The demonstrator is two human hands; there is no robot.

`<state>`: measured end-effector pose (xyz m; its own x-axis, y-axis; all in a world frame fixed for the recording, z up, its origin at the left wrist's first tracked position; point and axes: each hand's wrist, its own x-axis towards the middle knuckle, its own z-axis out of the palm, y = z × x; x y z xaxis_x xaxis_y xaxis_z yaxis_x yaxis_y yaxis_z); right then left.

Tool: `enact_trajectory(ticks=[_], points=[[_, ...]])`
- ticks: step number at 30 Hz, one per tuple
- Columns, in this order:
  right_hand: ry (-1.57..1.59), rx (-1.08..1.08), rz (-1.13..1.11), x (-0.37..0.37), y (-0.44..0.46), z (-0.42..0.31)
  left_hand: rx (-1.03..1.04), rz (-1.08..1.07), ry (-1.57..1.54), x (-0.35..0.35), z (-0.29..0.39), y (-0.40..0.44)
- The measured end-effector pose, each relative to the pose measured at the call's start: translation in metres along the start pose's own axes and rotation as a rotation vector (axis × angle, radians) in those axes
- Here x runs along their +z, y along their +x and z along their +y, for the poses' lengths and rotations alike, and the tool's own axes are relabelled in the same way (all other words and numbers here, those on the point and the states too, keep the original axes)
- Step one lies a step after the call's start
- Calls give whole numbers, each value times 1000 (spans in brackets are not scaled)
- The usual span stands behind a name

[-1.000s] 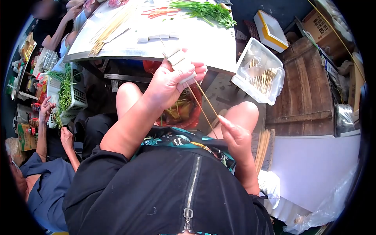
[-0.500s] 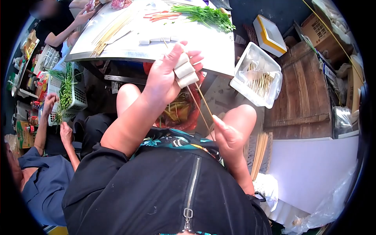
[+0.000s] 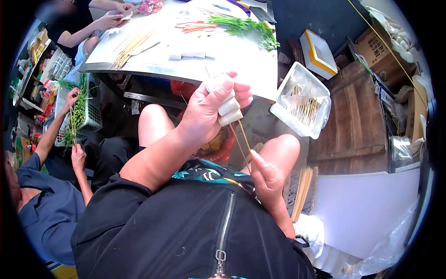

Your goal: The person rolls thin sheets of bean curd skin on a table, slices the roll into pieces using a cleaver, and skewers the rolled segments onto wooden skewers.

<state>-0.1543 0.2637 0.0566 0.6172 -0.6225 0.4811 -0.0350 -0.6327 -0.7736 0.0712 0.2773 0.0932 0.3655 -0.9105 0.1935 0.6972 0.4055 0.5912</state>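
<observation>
Cardboard box [image 3: 371, 51] bears Chinese characters [image 3: 378, 44]; left hand [image 3: 207, 104] holds rolls [image 3: 229, 107].

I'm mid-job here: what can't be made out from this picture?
All in the head view:
White rolls: upper ones partly hidden by the left hand.
Red container: contents mostly hidden by the left arm, hand and rolls.
Carton: lettering too small to read.
Purple item: cut off by the top edge.

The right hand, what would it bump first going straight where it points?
Along the bamboo skewers, the right hand would probably meet the lowest white roll first, though depth is unclear.
</observation>
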Motion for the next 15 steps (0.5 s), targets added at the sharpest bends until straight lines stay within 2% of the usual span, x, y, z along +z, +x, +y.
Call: enact_trajectory(ticks=[7, 15], points=[[-78, -72, -9, -4, 6, -6, -32, -54, -10, 8, 2, -6], [58, -28, -4, -5, 5, -4, -41, -75, -7, 17, -1, -11]])
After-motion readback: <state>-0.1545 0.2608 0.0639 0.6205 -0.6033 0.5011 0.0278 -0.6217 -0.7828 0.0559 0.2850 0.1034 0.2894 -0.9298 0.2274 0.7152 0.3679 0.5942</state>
